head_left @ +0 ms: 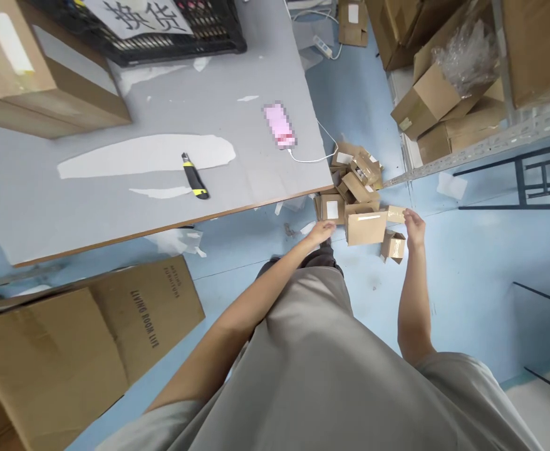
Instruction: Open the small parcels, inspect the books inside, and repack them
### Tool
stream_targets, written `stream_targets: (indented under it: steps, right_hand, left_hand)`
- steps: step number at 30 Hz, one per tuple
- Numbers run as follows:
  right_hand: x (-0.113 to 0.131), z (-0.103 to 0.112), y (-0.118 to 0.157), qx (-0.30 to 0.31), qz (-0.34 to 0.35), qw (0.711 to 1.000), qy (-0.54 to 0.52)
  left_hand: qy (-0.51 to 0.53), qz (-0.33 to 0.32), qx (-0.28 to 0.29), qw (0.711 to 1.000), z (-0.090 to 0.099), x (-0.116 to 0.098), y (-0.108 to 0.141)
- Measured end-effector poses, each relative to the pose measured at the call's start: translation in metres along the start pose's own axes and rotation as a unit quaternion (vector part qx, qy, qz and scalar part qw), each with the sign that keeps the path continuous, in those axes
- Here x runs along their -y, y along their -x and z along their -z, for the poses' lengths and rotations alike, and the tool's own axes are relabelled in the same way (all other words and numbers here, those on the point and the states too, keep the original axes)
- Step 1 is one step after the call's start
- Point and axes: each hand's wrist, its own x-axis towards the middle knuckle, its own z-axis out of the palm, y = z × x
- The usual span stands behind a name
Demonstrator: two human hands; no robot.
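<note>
Blue floor (482, 269) extends beneath the work area. Grey table (265, 69), edged with a brown strip, stands at the upper left. Metal rack (467, 156), at the upper right, supports open cartons (428, 100). Printed carton (115, 332), marked "LIVING ROOM LIFE", lies at the lower left, below the table. Black crate (181, 50), bearing a white sign (138, 17), sits at the table's far side; a labelled carton (72, 88) stands to its left.

Pile of small cardboard boxes (359, 178): located low, beside the table corner, ahead of the person. Upright tan box (366, 228): at the near side of the pile, between the two hands.

Left hand (322, 232): positioned just left of the upright tan box, fingers drawn narrow. Whether they hold anything cannot be told. Right hand (415, 228): fingertips narrow, at the end of a tan cardboard piece (396, 215); grip or mere contact cannot be told. Small open box (392, 245): just left of the right hand.

Pink device (279, 124), obscured by pixelation: on the table, with a white cable (312, 161) attached. Black-and-yellow knife (195, 178): near the table's front edge.
</note>
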Motion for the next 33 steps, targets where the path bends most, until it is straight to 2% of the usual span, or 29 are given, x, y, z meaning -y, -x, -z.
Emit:
stream_targets:
  steps: [4,9,13,17,20,23,26,29,33]
  right_hand:
    - [0.037,-0.053,0.022,0.047,-0.007,0.999,-0.003]
    - [0.097,-0.122,0.075,0.130,0.073,0.989,0.002]
    - [0.151,-0.190,0.139,0.198,0.129,0.972,0.012]
    - [0.195,-0.273,0.219,0.266,0.175,0.948,0.002]
    - [0.221,-0.335,0.283,0.311,0.203,0.928,-0.003]
    - [0.245,-0.387,0.342,0.363,0.220,0.905,0.002]
    - [0.267,-0.427,0.386,0.413,0.238,0.879,0.017]
    - [0.287,-0.461,0.410,0.442,0.248,0.862,0.022]
    - [0.307,-0.515,0.422,0.466,0.240,0.851,0.014]
  left_hand:
    - [0.085,0.000,-0.033,0.996,0.070,0.012,0.043]
    - [0.217,-0.057,-0.043,0.973,0.147,0.038,0.109]
    - [0.302,-0.122,-0.068,0.943,0.208,0.062,0.169]
    - [0.341,-0.170,-0.107,0.918,0.273,0.092,0.227]
    - [0.353,-0.199,-0.145,0.903,0.321,0.115,0.261]
    - [0.371,-0.209,-0.182,0.886,0.366,0.131,0.284]
    - [0.382,-0.216,-0.206,0.875,0.407,0.136,0.296]
    - [0.371,-0.234,-0.220,0.871,0.446,0.129,0.301]
    - [0.354,-0.245,-0.237,0.871,0.497,0.111,0.300]
